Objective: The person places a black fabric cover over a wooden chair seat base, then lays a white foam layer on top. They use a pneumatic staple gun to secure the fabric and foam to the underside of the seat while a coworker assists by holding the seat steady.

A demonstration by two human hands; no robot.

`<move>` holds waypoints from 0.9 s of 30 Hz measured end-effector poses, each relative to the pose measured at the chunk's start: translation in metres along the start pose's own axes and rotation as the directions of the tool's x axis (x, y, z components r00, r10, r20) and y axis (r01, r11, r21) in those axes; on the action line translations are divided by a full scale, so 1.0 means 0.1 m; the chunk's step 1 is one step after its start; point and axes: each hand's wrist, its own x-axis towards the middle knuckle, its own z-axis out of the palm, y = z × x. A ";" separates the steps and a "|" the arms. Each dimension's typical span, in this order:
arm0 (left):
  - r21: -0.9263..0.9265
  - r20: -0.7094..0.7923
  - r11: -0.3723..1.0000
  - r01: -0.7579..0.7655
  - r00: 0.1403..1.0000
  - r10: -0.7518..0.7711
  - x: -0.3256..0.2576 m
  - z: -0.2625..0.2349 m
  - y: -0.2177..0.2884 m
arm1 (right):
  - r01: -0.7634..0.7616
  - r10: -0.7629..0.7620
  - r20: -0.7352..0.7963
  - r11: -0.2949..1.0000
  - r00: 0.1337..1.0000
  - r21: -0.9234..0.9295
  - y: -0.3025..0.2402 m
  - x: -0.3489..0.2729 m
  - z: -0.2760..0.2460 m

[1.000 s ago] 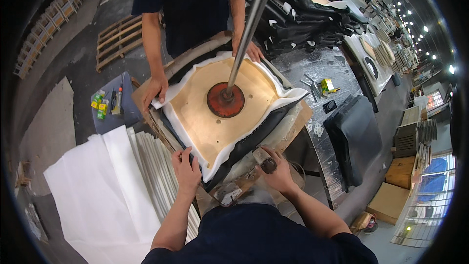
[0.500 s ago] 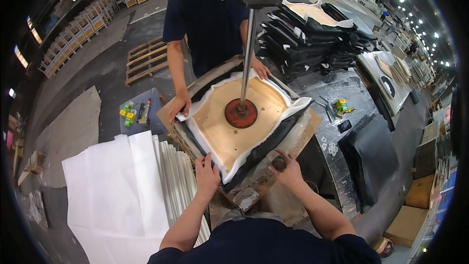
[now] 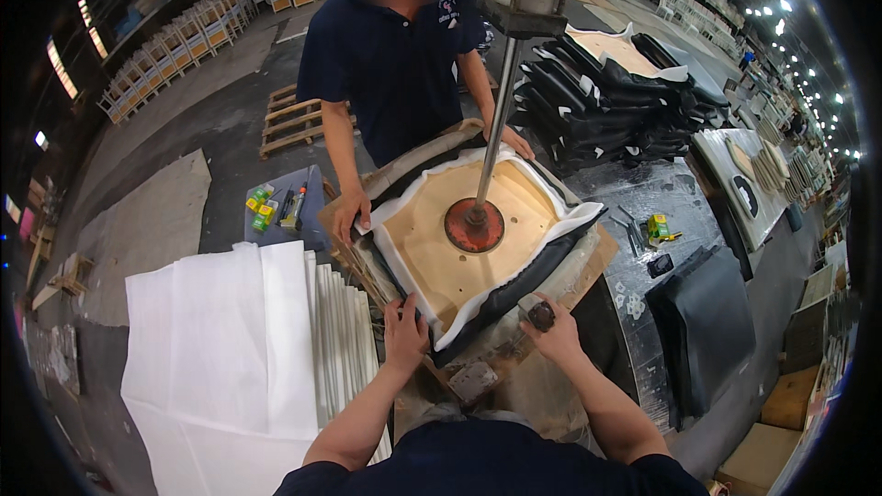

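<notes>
In the head view, a plywood seat panel (image 3: 434,248) is set at the centre, edged by white padding (image 3: 577,214) and an outer black cover (image 3: 514,300), over a brown board (image 3: 590,268) that juts out at right. The panel's middle is occupied by a red disc (image 3: 464,235) at the foot of a steel rod (image 3: 499,119); its rim is left exposed all round. The cover's near-left edge is touched by the left hand (image 3: 406,338), fingers bent and slightly spread; whether the edge is pinched cannot be told. Beside the near-right edge, a dark round knob (image 3: 541,316) is held in the curled fingers of the right hand (image 3: 558,340). The left corner and far edge are touched by the hands of a co-worker (image 3: 386,64).

Room at left is bounded by stacked white sheets (image 3: 220,331); at right, a dark gap is left before a metal-topped table (image 3: 597,188). On it are laid folded black sheets (image 3: 703,321) and a small yellow-green box (image 3: 658,228). Beyond, a wooden pallet (image 3: 294,126) is set on grey floor (image 3: 230,115), and chairs (image 3: 184,55) are lined up in rows.
</notes>
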 end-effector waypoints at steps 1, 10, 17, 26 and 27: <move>-0.012 0.006 1.000 0.012 1.000 -0.012 -0.01 0.00 0.01 | 0.001 -0.001 0.002 1.000 1.000 0.004 0.02 0.01 0.00; -0.009 -0.024 1.000 -0.011 1.000 0.010 -0.06 -0.02 0.07 | 0.028 -0.028 0.005 0.999 1.000 0.037 0.06 0.06 -0.04; -0.038 -0.004 0.999 -0.014 1.000 0.014 -0.13 0.00 0.09 | 0.021 -0.020 -0.002 0.998 1.000 0.066 0.11 0.12 -0.06; -0.135 0.149 0.991 0.017 0.989 0.003 -0.42 0.12 0.46 | 0.048 -0.032 -0.138 0.992 0.990 0.118 0.41 0.45 -0.30; -0.207 0.230 0.978 0.031 0.973 0.017 -0.42 0.13 0.56 | 0.010 0.003 -0.144 0.996 0.990 0.090 0.51 0.50 -0.43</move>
